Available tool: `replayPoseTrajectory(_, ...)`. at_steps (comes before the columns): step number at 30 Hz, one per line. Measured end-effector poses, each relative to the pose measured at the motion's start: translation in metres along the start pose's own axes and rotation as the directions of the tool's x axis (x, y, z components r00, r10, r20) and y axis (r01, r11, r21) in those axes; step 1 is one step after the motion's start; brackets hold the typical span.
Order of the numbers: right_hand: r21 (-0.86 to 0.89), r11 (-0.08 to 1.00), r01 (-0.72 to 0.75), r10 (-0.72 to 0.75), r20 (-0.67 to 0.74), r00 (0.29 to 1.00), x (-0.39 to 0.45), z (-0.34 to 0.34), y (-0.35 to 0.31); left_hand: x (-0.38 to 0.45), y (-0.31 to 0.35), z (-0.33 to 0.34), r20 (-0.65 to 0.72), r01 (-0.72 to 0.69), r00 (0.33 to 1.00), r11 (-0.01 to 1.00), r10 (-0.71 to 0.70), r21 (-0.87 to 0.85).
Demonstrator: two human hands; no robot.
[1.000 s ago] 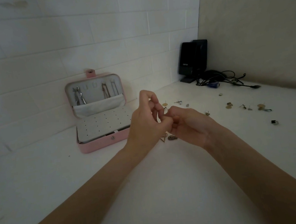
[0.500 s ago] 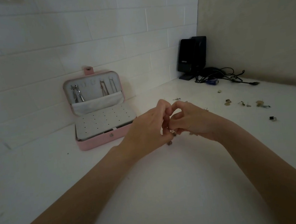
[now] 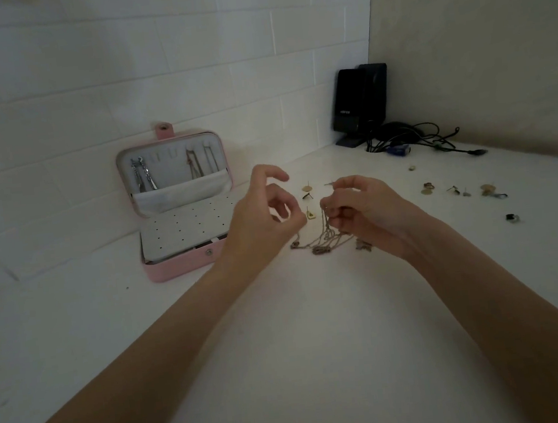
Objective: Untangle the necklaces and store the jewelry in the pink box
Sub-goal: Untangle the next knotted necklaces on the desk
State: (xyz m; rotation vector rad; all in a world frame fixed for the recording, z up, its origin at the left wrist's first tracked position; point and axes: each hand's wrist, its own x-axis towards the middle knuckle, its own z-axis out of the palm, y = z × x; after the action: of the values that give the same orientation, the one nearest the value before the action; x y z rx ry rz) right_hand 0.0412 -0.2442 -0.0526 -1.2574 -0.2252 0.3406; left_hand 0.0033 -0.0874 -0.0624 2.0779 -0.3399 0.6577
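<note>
A pink box (image 3: 187, 267) is seen at the left, standing open on the white counter (image 3: 287, 365) with its lid leaned back against the tiled wall. A few necklaces (image 3: 144, 175) are hung inside the lid above a fabric pocket, and a white perforated panel is laid across the base. Just right of the box, the left hand (image 3: 264, 219) is held above the counter with its fingers loosely curled and spread; nothing is gripped by it. A tangled bunch of chains (image 3: 325, 239) is draped between the two hands, its lower loops and pendants resting on the counter. Its upper end is pinched by the curled fingers of the right hand (image 3: 364, 212). Small earrings (image 3: 307, 191) are scattered just behind the hands, and more loose pieces (image 3: 458, 189) lie further right. Two black speakers (image 3: 359, 103) and a heap of cables (image 3: 414, 138) are set in the far corner.
</note>
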Motion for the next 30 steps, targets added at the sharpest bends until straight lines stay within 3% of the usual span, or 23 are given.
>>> replayPoseTrajectory(3, -0.050, 0.999, -0.011, 0.012, 0.016, 1.000, -0.0002, 0.0014, 0.0014, 0.0058, 0.0040, -0.0044, 0.026, 0.018, 1.000, 0.993, -0.015, -0.112)
replayPoseTrajectory(11, -0.130, 0.991, 0.014, -0.011, 0.023, 1.000, -0.0028, 0.0078, 0.0031, 0.0051, 0.0067, -0.0046, 0.140, 0.019, 0.990, 0.999, -0.014, -0.031)
replayPoseTrajectory(16, -0.396, 0.913, 0.098, -0.082, 0.056, 0.995, -0.0049, 0.0080, 0.0027, 0.0039, 0.0061, -0.0059, 0.210, 0.107, 0.973, 0.994, -0.100, -0.022)
replayPoseTrajectory(20, -0.543, 0.822, 0.174, -0.110, 0.147, 0.983, -0.0056, 0.0065, 0.0009, 0.0026, 0.0083, -0.0103, 0.284, 0.245, 0.937, 0.962, -0.204, -0.117)
replayPoseTrajectory(26, -0.541, 0.805, 0.244, -0.147, 0.216, 0.965, -0.0095, 0.0047, -0.0005, -0.0004, 0.0088, -0.0067, 0.390, 0.572, 0.807, 0.753, -0.443, -0.326)
replayPoseTrajectory(30, -0.499, 0.836, 0.229, -0.143, 0.205, 0.968, -0.0085, 0.0052, -0.0005, 0.0015, 0.0087, -0.0033, 0.417, 0.659, 0.752, 0.594, -0.510, -0.462)
